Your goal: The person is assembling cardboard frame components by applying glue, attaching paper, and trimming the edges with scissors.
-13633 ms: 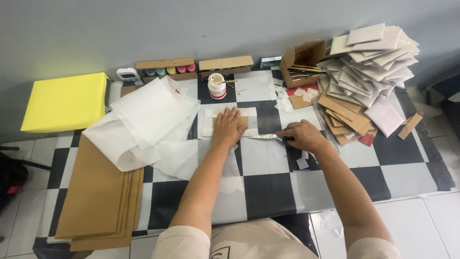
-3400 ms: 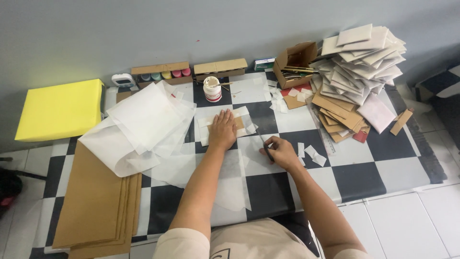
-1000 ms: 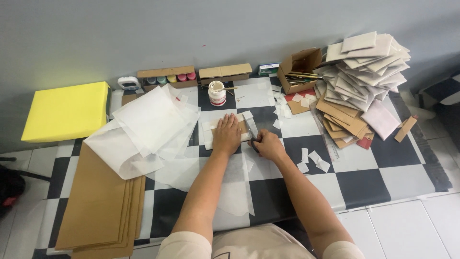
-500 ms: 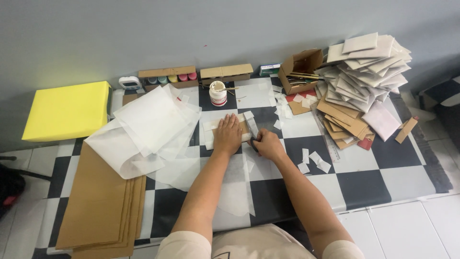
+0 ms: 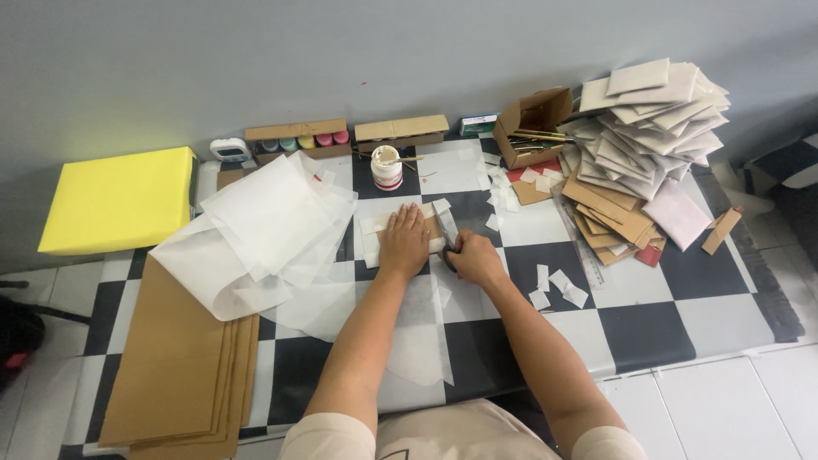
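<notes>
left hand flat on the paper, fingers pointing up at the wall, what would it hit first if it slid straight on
Probably the small white glue jar, which stands just beyond the left hand on the checkered mat. The line is close, so the hand might slip past it.

Glue pot (image 5: pixel 387 168) stands just beyond the hands (image 5: pixel 403 243); paper sheets (image 5: pixel 264 226) crowd its left; bare worktop (image 5: pixel 630 319) lies to its right.
</notes>
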